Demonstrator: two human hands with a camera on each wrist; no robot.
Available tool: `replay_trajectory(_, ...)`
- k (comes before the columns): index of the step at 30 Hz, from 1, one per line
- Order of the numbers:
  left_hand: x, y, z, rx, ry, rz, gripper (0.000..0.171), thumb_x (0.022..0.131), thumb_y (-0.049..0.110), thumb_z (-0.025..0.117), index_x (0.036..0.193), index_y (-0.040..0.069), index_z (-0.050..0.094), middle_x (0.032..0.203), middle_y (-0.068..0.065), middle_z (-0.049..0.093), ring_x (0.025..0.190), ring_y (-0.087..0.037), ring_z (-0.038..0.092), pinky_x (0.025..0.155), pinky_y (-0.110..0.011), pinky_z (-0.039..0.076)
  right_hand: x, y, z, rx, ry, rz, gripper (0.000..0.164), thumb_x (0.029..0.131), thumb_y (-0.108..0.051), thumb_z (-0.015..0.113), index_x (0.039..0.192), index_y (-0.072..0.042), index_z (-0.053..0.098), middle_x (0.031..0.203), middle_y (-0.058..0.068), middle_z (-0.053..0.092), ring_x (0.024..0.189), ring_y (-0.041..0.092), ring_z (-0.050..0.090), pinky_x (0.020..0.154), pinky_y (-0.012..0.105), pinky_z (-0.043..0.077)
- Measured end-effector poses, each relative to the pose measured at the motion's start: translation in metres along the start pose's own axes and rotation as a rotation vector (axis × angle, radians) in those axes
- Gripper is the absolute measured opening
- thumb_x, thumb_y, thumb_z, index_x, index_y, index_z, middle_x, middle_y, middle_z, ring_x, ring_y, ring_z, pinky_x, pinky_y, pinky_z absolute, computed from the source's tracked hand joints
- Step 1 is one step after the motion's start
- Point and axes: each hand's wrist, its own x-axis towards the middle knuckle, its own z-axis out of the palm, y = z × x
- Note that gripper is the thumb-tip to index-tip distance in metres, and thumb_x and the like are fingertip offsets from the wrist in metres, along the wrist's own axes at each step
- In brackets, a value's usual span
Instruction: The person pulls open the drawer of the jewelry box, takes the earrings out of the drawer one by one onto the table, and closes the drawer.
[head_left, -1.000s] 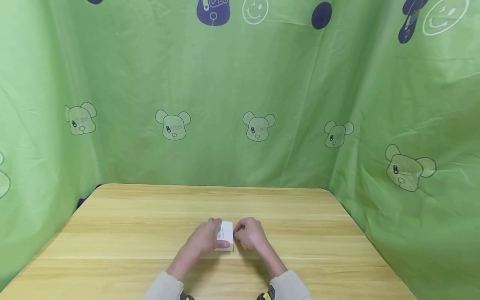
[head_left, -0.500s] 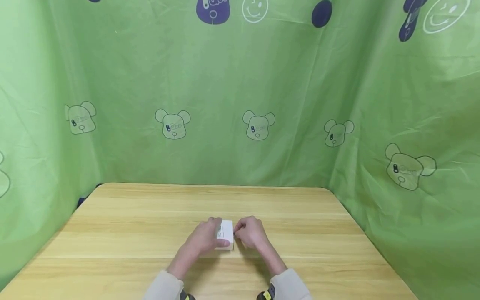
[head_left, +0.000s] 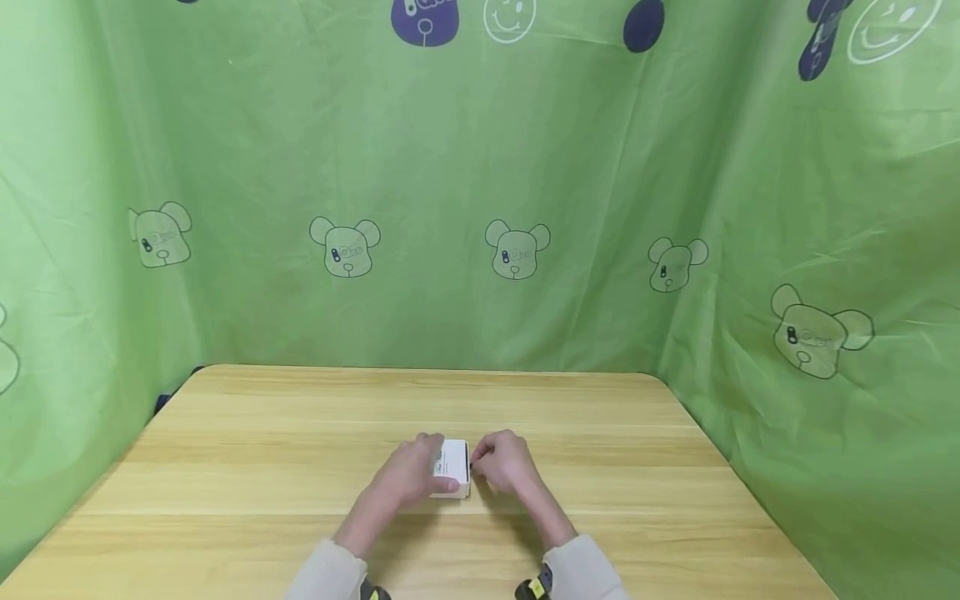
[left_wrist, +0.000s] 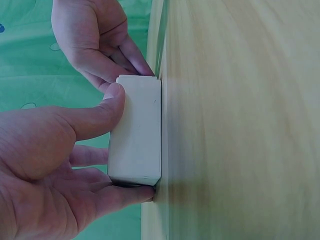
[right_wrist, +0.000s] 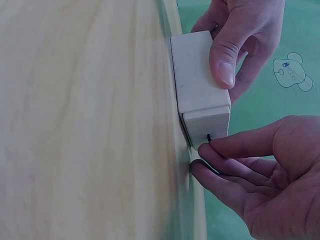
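Left hand (head_left: 407, 474) grips white box (head_left: 454, 460); right hand (head_left: 507, 462) pinches its black tab (right_wrist: 209, 137). Risk: the shallow pinch could slip off if pulled askew.

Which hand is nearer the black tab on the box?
The right. The right hand pinches the tab; the left hand grips the box farther back, apart from the tab.
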Motion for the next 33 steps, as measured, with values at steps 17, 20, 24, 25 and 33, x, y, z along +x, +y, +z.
replay_trajectory(17, -0.001, -0.0008, -0.0008, -0.01, 0.005, 0.002, 0.078, 0.079, 0.033, 0.085, 0.14, -0.004, 0.052, 0.115, -0.022, 0.065, 0.088, -0.029, 0.064, 0.083, -0.048, 0.06, 0.0027, 0.0015, -0.0012, -0.008, 0.003, 0.007, 0.009, 0.073, 0.002, 0.072, 0.078, -0.005, 0.074, 0.071, 0.001, 0.067, 0.065, 0.015, 0.057, 0.055, 0.025, 0.046)
replay_trajectory(20, -0.0012, -0.0004, -0.0014, -0.012, 0.006, 0.003, 0.077, 0.08, 0.032, 0.085, 0.139, -0.004, 0.052, 0.111, -0.021, 0.065, 0.086, -0.028, 0.063, 0.08, -0.047, 0.06, 0.0028, 0.0015, -0.0013, -0.002, -0.001, 0.02, 0.009, 0.074, 0.002, 0.072, 0.079, -0.005, 0.074, 0.073, 0.002, 0.067, 0.065, 0.016, 0.057, 0.055, 0.025, 0.046)
replay_trajectory(24, -0.0013, 0.0002, -0.0022, -0.012, 0.004, 0.006, 0.077, 0.08, 0.033, 0.085, 0.139, -0.004, 0.052, 0.11, -0.021, 0.065, 0.084, -0.026, 0.063, 0.079, -0.046, 0.06, 0.0023, 0.0015, -0.0018, 0.004, -0.005, 0.032, 0.009, 0.075, 0.002, 0.072, 0.081, -0.005, 0.074, 0.075, 0.002, 0.068, 0.067, 0.016, 0.058, 0.057, 0.025, 0.048)
replay_trajectory(25, -0.0015, 0.0003, -0.0022, -0.011, 0.003, 0.006, 0.077, 0.08, 0.033, 0.085, 0.139, -0.004, 0.052, 0.111, -0.021, 0.065, 0.084, -0.026, 0.063, 0.079, -0.045, 0.06, 0.0022, 0.0015, -0.0021, 0.005, -0.005, 0.032, 0.01, 0.075, 0.002, 0.072, 0.081, -0.005, 0.075, 0.075, 0.002, 0.068, 0.068, 0.016, 0.058, 0.057, 0.026, 0.048)
replay_trajectory(33, -0.0022, 0.0001, -0.0019, -0.021, 0.006, 0.006, 0.078, 0.079, 0.033, 0.086, 0.139, -0.004, 0.052, 0.112, -0.021, 0.066, 0.086, -0.026, 0.063, 0.081, -0.046, 0.06, 0.0025, 0.003, -0.0039, -0.004, -0.005, 0.029, 0.008, 0.075, 0.001, 0.073, 0.079, -0.006, 0.075, 0.077, 0.004, 0.07, 0.07, 0.016, 0.058, 0.059, 0.026, 0.047)
